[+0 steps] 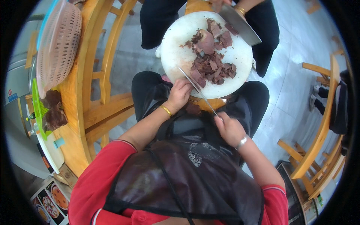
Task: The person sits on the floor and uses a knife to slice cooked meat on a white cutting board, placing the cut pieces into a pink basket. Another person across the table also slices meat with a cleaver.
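A round white cutting board [177, 39] lies before me on a wooden support. My right hand [230, 128] grips the handle of a kitchen knife [198, 89], whose blade slants up and left over the board's near edge. Beside the blade, on its left, my left hand [180, 94] rests at the board's rim with curled fingers; whether it pinches a piece of meat is hidden. Just right of the blade sits a chunk of dark cooked meat [198, 79]. Cut meat pieces [215, 67] are heaped mid-board, with larger chunks [206, 43] behind them.
Across the board, another person's hand holds a cleaver [240, 26] over the far right rim. On the wooden table [76, 112] at left stand a pink plastic basket [60, 47] and more dark meat [54, 111]. Wooden chairs [317, 135] are at right. More meat [193, 108] lies below the board.
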Demonstrator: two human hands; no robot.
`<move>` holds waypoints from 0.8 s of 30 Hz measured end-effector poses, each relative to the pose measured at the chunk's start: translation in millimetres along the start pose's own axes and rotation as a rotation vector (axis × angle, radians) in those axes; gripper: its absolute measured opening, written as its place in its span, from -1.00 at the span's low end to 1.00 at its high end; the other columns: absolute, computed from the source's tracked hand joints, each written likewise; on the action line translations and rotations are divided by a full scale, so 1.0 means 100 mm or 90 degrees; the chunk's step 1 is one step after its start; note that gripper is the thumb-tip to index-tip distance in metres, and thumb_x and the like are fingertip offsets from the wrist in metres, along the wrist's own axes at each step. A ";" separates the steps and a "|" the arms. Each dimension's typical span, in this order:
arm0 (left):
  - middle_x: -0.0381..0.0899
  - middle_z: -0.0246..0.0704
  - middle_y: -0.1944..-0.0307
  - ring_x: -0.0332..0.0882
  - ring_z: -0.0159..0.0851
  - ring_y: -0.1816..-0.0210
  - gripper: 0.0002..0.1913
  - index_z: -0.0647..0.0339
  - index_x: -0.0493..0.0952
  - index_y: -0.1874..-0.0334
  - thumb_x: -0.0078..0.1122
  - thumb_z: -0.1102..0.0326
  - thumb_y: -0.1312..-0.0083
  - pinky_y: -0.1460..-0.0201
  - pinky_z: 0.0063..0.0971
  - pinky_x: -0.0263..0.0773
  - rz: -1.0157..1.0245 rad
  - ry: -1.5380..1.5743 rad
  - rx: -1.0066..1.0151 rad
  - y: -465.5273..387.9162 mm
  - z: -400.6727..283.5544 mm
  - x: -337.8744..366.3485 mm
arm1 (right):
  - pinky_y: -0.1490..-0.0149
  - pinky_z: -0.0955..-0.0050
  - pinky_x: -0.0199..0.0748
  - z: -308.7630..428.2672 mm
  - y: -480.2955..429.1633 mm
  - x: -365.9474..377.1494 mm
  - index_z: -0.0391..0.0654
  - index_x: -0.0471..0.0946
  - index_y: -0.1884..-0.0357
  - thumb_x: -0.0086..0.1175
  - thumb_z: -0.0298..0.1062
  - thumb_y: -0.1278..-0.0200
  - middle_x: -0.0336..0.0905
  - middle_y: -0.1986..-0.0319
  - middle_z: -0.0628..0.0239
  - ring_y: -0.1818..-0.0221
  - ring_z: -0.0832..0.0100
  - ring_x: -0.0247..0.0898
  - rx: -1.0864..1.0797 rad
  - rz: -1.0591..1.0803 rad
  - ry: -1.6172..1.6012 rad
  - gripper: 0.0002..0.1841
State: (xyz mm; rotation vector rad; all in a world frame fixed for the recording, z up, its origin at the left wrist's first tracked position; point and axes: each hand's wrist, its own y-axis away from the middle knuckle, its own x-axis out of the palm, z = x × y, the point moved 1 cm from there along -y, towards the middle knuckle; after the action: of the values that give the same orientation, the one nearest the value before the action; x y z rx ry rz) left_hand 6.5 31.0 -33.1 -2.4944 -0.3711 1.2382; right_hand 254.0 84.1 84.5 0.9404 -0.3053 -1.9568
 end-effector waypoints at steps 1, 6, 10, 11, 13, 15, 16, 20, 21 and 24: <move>0.54 -0.25 0.18 0.49 -0.03 0.10 -0.81 0.26 0.57 0.26 0.27 0.59 -0.05 0.04 -0.27 0.46 -0.004 0.009 0.009 -0.01 0.00 0.01 | 0.19 -0.04 0.50 -0.03 0.09 -0.03 -0.17 0.46 0.08 -0.14 -0.04 -0.45 0.59 0.47 -0.17 0.36 -0.15 0.57 0.007 0.005 -0.009 -0.63; 0.53 -0.21 0.16 0.47 0.02 0.10 -0.78 0.29 0.56 0.25 0.23 0.61 -0.02 0.03 -0.24 0.45 -0.003 0.004 0.000 0.05 0.04 0.05 | 0.20 -0.06 0.51 0.00 -0.10 0.10 -0.18 0.46 0.11 -0.12 -0.02 -0.45 0.59 0.49 -0.16 0.38 -0.16 0.56 0.006 -0.011 0.033 -0.62; 0.52 -0.21 0.16 0.47 0.02 0.10 -0.77 0.29 0.56 0.25 0.24 0.59 -0.01 0.02 -0.22 0.45 0.013 0.026 0.004 0.04 0.01 0.01 | 0.17 -0.06 0.52 0.09 -0.83 0.40 -0.18 0.46 0.14 -0.17 0.06 -0.46 0.60 0.48 -0.16 0.36 -0.16 0.58 -0.039 -0.064 0.082 -0.56; 0.52 -0.21 0.16 0.47 0.02 0.10 -0.77 0.28 0.56 0.24 0.24 0.59 0.00 0.02 -0.22 0.45 0.019 0.032 -0.007 0.02 0.01 -0.01 | 0.16 -0.07 0.52 0.21 -1.00 0.40 -0.17 0.46 0.14 -0.18 0.08 -0.46 0.60 0.46 -0.17 0.34 -0.15 0.58 -0.046 -0.075 0.077 -0.55; 0.52 -0.22 0.16 0.47 0.01 0.09 -0.76 0.28 0.56 0.24 0.24 0.59 0.00 0.02 -0.23 0.45 0.030 0.040 -0.012 0.01 -0.01 -0.07 | 0.14 -0.07 0.51 0.25 -1.21 0.40 -0.18 0.47 0.12 -0.18 0.07 -0.46 0.60 0.43 -0.19 0.30 -0.17 0.57 -0.057 -0.062 0.069 -0.55; 0.52 -0.23 0.16 0.47 -0.01 0.08 -0.75 0.27 0.57 0.23 0.24 0.59 -0.01 0.02 -0.24 0.46 0.033 0.043 0.000 -0.01 -0.02 -0.09 | 0.13 -0.06 0.51 0.25 -1.21 0.38 -0.18 0.48 0.09 -0.17 0.05 -0.46 0.60 0.41 -0.21 0.28 -0.19 0.56 -0.067 -0.059 0.030 -0.55; 0.53 -0.25 0.16 0.48 -0.03 0.07 -0.75 0.25 0.58 0.22 0.24 0.59 -0.01 0.00 -0.26 0.46 0.018 0.052 0.018 -0.02 -0.01 -0.06 | 0.13 -0.06 0.50 0.16 -1.08 0.33 -0.18 0.49 0.07 -0.17 0.05 -0.46 0.60 0.40 -0.21 0.27 -0.20 0.56 -0.069 -0.062 -0.002 -0.56; 0.53 -0.26 0.17 0.50 -0.04 0.10 -0.76 0.26 0.59 0.23 0.23 0.61 -0.01 0.01 -0.27 0.47 0.010 0.061 -0.055 0.08 0.04 0.03 | 0.17 -0.06 0.49 -0.12 -0.60 0.20 -0.15 0.52 0.05 -0.11 0.00 -0.44 0.59 0.44 -0.19 0.30 -0.20 0.55 -0.048 -0.045 -0.090 -0.60; 0.54 -0.26 0.17 0.51 -0.03 0.10 -0.76 0.27 0.59 0.23 0.23 0.61 -0.01 0.01 -0.27 0.48 0.010 0.049 -0.036 0.06 0.03 0.04 | 0.18 -0.06 0.49 -0.09 -0.46 0.15 -0.16 0.52 0.07 -0.10 0.00 -0.43 0.59 0.46 -0.18 0.31 -0.19 0.55 -0.025 -0.041 -0.102 -0.61; 0.56 -0.23 0.15 0.52 -0.01 0.09 -0.77 0.28 0.60 0.22 0.23 0.62 -0.04 0.01 -0.27 0.48 0.013 0.007 -0.002 0.02 0.03 -0.01 | 0.22 -0.06 0.49 0.02 -0.12 0.05 -0.15 0.50 0.06 -0.09 -0.02 -0.43 0.59 0.49 -0.14 0.36 -0.18 0.55 -0.065 -0.063 -0.012 -0.62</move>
State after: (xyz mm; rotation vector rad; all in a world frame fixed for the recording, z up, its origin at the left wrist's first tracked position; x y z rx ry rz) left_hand 3.2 29.1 -35.1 -2.5125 -0.3462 1.2330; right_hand 242.9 86.0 76.8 0.8858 -0.1712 -2.0533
